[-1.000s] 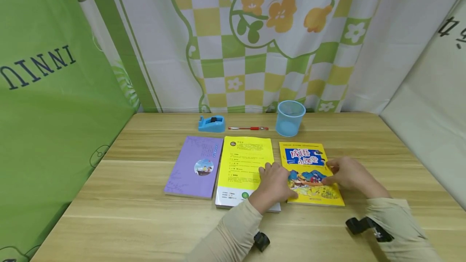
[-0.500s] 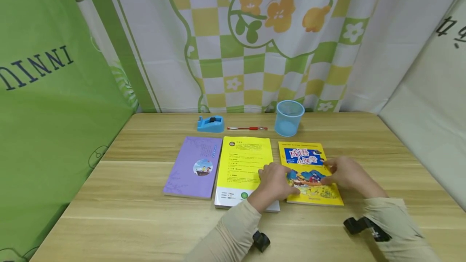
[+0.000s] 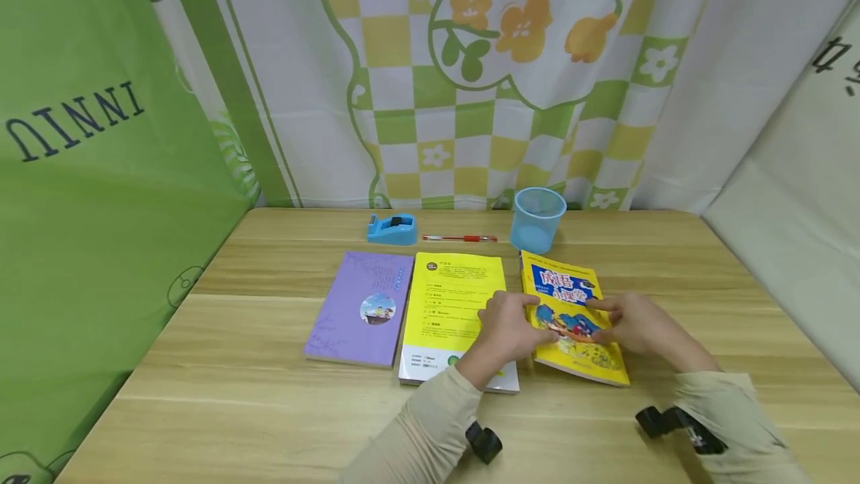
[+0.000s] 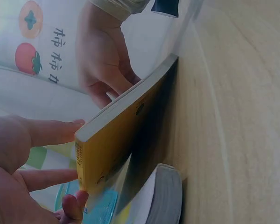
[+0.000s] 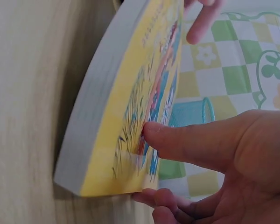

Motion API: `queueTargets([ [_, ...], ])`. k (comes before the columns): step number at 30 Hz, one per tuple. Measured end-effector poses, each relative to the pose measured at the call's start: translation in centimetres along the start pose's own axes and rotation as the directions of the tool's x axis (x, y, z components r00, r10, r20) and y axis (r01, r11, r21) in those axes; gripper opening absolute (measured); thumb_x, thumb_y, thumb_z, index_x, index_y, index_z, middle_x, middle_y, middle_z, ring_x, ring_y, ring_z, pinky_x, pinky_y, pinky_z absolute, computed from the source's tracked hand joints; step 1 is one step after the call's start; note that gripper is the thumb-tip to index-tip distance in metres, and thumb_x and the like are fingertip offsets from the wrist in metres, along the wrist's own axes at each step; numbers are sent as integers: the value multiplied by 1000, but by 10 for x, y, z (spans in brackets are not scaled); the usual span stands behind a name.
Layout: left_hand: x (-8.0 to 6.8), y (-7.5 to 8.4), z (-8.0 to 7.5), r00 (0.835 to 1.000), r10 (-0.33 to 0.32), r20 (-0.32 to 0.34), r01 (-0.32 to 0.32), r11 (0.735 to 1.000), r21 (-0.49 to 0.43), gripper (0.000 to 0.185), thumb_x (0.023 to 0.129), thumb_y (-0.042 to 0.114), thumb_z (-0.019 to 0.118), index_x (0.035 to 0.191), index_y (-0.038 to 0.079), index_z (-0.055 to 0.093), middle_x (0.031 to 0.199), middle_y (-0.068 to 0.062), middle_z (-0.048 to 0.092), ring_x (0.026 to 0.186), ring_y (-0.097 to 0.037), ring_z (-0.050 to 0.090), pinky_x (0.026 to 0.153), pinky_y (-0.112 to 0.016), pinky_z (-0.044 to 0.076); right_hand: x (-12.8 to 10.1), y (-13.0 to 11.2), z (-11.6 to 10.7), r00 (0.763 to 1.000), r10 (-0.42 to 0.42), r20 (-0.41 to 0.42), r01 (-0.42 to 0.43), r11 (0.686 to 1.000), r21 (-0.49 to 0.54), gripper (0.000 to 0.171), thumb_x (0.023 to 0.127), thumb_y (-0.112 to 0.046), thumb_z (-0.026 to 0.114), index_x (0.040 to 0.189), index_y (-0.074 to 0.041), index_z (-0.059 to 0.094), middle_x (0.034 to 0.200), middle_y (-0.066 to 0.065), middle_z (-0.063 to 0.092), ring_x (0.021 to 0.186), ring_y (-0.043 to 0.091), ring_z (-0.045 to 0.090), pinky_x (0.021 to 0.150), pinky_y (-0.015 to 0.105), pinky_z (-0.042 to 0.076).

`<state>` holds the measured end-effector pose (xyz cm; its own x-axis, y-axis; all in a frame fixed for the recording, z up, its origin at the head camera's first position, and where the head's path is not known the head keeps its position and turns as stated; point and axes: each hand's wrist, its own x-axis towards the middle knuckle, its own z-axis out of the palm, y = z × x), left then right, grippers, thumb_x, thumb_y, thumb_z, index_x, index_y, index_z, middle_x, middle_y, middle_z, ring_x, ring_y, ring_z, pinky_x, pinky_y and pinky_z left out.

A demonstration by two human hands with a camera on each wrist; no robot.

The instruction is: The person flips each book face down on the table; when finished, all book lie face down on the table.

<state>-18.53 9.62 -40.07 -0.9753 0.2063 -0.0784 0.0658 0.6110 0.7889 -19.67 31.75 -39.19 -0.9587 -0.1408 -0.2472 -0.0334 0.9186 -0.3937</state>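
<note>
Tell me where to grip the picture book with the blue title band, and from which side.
Grip the picture book by its two long side edges, one hand from each side. It is thin and flat, already tilted off the table, so the left hand and right hand can probably get fingers under the edges, thumbs on the cover.

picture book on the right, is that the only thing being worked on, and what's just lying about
In hand:
picture book, gripped by left hand and right hand, lifted off the table

Lying about:
yellow book
purple book
tape dispenser
red pen
blue cup
</note>
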Motion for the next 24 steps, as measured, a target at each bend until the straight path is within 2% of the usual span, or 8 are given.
queueTargets([
  [3,1,1,-1,1000,14,-25,-15,998,-60,48,75,22,90,120,13,75,127,-5,65,117,-20,53,102,-42,35,-3,-2,0,1000,-24,-6,24,1000,2,61,85,-27,81,136,-1,61,119,34,63,100,39,63,77,48,54],
  [7,2,3,-1,999,10,-48,-16,991,-134,39,75,15,89,112,14,78,124,-3,68,119,-21,55,105,-45,34,-6,-6,-1,999,-32,-4,32,999,12,69,87,-44,77,138,-1,59,122,37,62,96,36,63,71,41,53],
  [13,1,5,-3,999,-2,-53,-7,985,-171,33,75,14,88,107,16,79,123,-1,70,123,-22,55,111,-49,31,-10,-12,-2,999,-37,14,37,998,41,82,87,-61,69,141,-1,55,126,40,59,99,37,64,70,39,51],
  [15,1,5,-4,998,0,-57,-10,984,-178,32,75,14,88,106,17,79,122,0,71,121,-21,55,106,-46,35,-11,-15,-1,999,-38,14,37,998,44,84,86,-63,69,142,-2,54,128,40,58,97,35,63,69,37,49],
  [18,0,6,-6,998,12,-60,-24,979,-202,32,75,12,88,106,16,79,123,0,70,115,-20,57,91,-34,46,-12,-19,-1,999,-43,13,42,997,63,84,86,-63,69,143,-2,54,128,40,58,86,28,57,62,33,42],
  [20,0,6,-6,997,32,-65,-45,977,-207,32,76,12,87,106,15,79,124,0,69,113,-18,57,83,-27,48,-13,-21,0,998,-56,11,55,995,86,83,87,-61,69,142,-1,54,125,39,60,77,23,52,59,31,37],
  [22,0,6,-6,996,54,-67,-67,974,-216,31,77,11,87,107,14,79,125,-1,68,113,-17,58,78,-23,49,-14,-21,1,997,-73,7,72,992,104,81,88,-59,70,142,0,54,113,34,67,68,19,47,56,30,35],
  [24,0,6,-6,995,71,-68,-84,971,-222,29,77,12,86,106,13,79,124,-1,67,113,-16,57,79,-21,47,-14,-22,1,997,-83,5,82,990,116,81,88,-57,70,142,1,54,98,24,70,62,16,40,54,28,33],
])
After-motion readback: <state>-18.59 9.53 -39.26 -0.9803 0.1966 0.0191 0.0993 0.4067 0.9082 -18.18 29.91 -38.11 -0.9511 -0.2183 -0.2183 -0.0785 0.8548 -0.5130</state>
